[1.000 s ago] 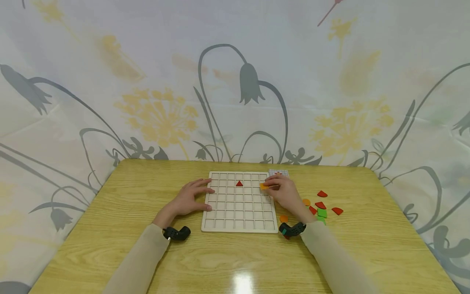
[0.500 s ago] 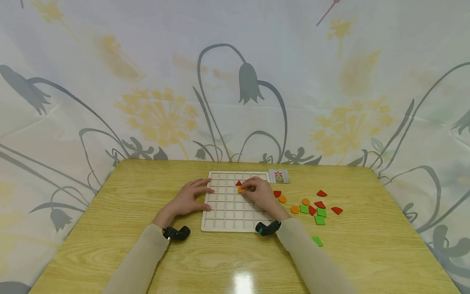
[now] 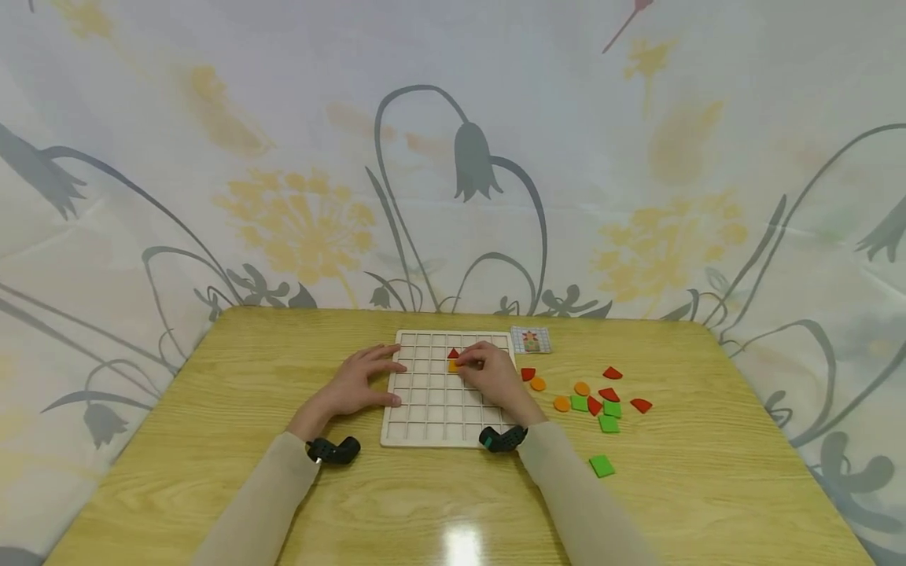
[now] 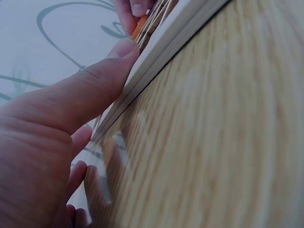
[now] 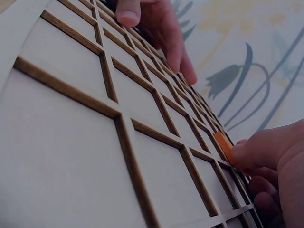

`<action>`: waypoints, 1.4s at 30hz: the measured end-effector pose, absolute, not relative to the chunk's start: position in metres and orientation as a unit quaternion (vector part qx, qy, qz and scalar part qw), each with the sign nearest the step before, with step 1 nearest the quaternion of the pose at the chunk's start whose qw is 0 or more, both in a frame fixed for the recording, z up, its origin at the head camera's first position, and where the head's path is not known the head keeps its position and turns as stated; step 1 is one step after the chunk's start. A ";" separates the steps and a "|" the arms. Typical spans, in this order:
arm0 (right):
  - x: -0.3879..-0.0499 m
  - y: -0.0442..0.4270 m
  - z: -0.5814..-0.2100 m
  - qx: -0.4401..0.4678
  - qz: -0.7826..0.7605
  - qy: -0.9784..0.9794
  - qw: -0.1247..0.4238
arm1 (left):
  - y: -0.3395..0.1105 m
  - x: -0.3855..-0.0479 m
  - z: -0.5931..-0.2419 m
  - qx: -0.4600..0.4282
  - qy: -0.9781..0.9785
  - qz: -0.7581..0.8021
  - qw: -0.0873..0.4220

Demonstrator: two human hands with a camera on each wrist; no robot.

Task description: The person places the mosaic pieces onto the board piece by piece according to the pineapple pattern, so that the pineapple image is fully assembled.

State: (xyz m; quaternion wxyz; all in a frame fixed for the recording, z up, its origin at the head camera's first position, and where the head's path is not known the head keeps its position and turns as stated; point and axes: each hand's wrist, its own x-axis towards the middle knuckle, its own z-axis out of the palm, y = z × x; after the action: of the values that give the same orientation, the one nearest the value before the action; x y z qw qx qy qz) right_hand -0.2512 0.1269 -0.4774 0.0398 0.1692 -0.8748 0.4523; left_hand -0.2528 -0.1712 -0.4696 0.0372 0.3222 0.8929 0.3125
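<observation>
Already, one red triangle [image 3: 454, 353] sits on a pale gridded board [image 3: 415, 417]; left hand [image 3: 354, 384], fingers spread, touches its edge; right hand [image 3: 491, 373] pinches an orange piece [image 3: 452, 366]; coloured flat shapes [image 3: 602, 466] remain loose.

From my station I see that the right hand [image 3: 490, 374] has swung left from the right edge of the white grid board [image 3: 425, 417], where it was a second ago, carrying the orange piece [image 3: 453, 366] with it. That piece is now pinched at the cell just on the near side of the red triangle [image 3: 454, 354]. The move uncovers the whole printed card [image 3: 531, 339], a red wedge [image 3: 528, 374] and an orange disc [image 3: 538, 384] for me. The green square [image 3: 602, 466], clipped by the right sleeve [image 3: 573, 487] half a second ago, now shows entirely. My head view has shifted slightly, putting everything a little further left.
</observation>
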 end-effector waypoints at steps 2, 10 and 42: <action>-0.251 0.126 -0.478 0.172 0.451 -0.875 0.045 | -0.172 -0.252 -0.469 0.322 0.893 0.312 0.037; -0.251 0.125 -0.478 0.173 0.434 -0.882 0.055 | -0.172 -0.252 -0.469 0.320 0.895 0.310 0.038; -0.253 0.154 -0.469 0.155 0.509 -0.845 0.057 | -0.171 -0.252 -0.468 0.318 0.897 0.306 0.040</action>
State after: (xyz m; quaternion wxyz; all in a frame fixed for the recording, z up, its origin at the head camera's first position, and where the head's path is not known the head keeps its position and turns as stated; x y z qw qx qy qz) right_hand -0.2527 0.1538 -0.4693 0.0573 0.1553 -0.8447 0.5091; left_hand -0.2515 -0.1712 -0.4683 0.0404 0.3179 0.8966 0.3057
